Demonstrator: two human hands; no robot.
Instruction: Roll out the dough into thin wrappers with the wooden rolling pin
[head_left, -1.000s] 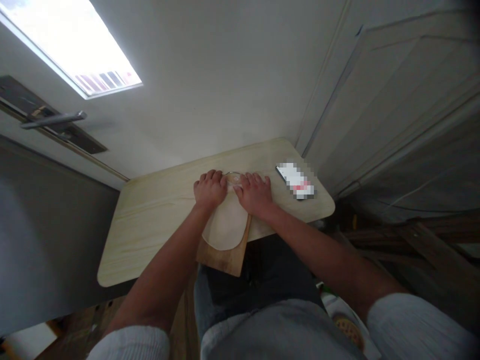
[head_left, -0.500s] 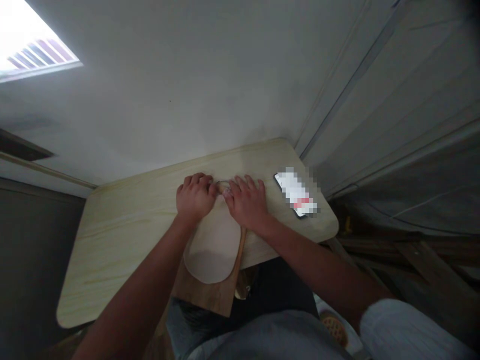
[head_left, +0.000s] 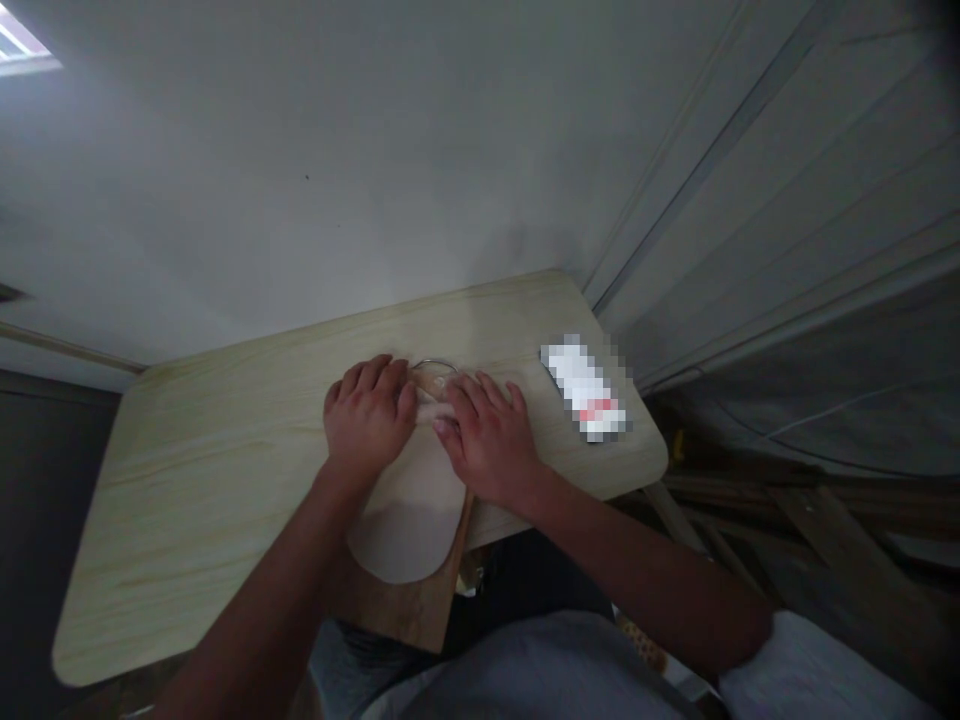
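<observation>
Pale dough sheet (head_left: 409, 500) lies flat on a wooden board (head_left: 409, 605); board overhangs the near edge of a light wood table (head_left: 187, 470). Sheet is thin, rounded at the near end. Left hand (head_left: 367, 420) and right hand (head_left: 491, 440) rest side by side at the far end of the sheet, palms down, fingers curled over a small rolled-up lip of dough (head_left: 435, 410) between them. Hands nearly touching, bearing on the dough, not closed around any tool.

Judged progress: only the far edge looks turned over; most of the sheet is flat and unrolled, so rolling reads as just begun.

Metal ring (head_left: 433, 366) on the table just beyond the fingertips; whether it touches the dough cannot be told. Phone (head_left: 585, 390), blurred out, lies to the right, apart from the hands
</observation>
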